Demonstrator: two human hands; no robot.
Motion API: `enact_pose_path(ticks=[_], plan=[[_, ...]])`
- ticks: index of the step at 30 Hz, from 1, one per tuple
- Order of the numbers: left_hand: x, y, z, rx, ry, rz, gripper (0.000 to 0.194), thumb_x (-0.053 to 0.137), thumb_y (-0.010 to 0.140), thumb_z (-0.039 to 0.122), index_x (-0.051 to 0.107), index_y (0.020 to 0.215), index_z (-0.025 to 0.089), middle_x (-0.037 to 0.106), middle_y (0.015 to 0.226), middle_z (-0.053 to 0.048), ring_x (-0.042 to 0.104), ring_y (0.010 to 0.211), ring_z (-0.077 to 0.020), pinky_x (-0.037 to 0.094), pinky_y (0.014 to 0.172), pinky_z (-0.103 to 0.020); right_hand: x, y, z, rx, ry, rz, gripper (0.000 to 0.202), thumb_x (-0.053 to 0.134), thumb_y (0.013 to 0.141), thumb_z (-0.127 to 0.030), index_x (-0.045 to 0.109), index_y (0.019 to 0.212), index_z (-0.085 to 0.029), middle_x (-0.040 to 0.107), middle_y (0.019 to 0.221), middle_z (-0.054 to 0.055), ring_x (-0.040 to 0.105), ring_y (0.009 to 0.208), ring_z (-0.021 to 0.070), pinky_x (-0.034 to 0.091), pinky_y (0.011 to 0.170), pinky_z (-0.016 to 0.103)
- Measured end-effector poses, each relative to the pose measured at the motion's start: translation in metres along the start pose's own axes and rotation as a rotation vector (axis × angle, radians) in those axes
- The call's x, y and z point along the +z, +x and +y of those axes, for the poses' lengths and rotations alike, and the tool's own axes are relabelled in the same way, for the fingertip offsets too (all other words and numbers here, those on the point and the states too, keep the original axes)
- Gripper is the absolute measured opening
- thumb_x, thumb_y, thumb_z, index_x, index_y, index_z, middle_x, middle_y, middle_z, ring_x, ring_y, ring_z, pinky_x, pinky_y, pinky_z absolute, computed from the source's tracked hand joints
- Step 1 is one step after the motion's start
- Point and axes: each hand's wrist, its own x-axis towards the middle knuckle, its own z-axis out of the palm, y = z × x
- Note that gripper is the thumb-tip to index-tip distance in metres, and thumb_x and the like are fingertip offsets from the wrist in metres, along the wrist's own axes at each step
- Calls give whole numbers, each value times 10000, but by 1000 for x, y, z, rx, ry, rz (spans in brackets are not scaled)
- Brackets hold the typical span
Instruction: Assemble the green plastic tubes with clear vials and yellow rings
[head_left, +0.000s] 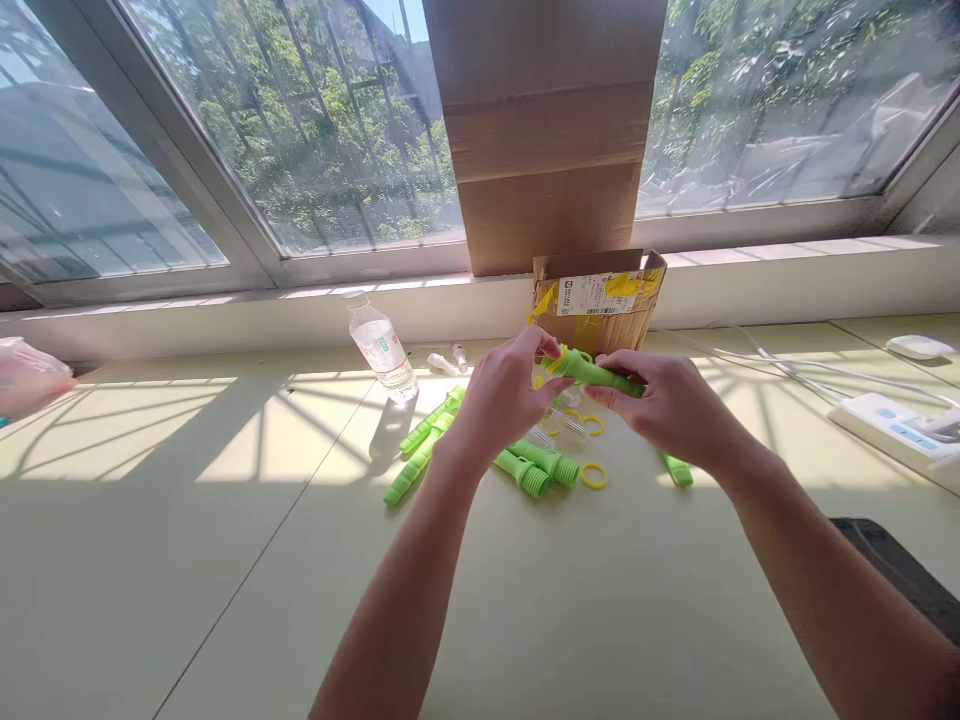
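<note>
Above the table, my right hand (664, 400) is closed around a green ribbed plastic tube (589, 372), held nearly level. My left hand (502, 395) has its thumb and index finger at the tube's wider end, on a yellow ring (556, 362) there; whether the ring is fully around the end is hard to make out. Under my hands lie clear plastic pieces (574, 425) and loose yellow rings (594, 476). Two green tubes with threaded ends (551, 462) rest beside my left wrist, partly hidden by it. More green tubes (420, 455) lie left of that forearm.
Behind my hands stands an open cardboard box (600, 300). A clear water bottle (382, 350) and small white pieces (442, 364) are at the back left. To the right are another green piece (677, 470), a white power strip (892, 430) with cables, and a dark object (900, 570).
</note>
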Motion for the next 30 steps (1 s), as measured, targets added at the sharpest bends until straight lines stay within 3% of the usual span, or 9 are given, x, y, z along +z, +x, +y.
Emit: enact_pose_path(ticks=[14,20,25,30], plan=[[2,0,0,-8,-5,30,204,605,803,375,511,897,221,669,975,1,628,786,-161,479,680,-294,-1,-1,-3,12,15,-22,262,507,829,-440,646,827,-218,576,602,-23,473,476,102,310,481,244],[1,0,2,-19,4,6,182,612,797,342,515,885,216,670,975,4,628,715,-148,464,643,-287,1,0,3,-25,39,5,264,635,734,-369,580,961,-247,624,703,-27,512,546,118,348,502,236],[1,-1,2,-9,9,16,222,619,789,360,501,917,222,661,1011,6,627,726,-145,470,668,-295,1,0,3,-11,80,0,145,600,754,-345,574,850,-239,656,798,-10,542,560,120,367,497,239],[0,-1,0,14,36,0,256,660,756,294,493,941,234,657,1026,16,631,767,-153,463,724,-310,-1,-2,1,31,111,-34,161,581,768,-376,589,847,-237,644,729,-11,514,517,117,346,461,242]])
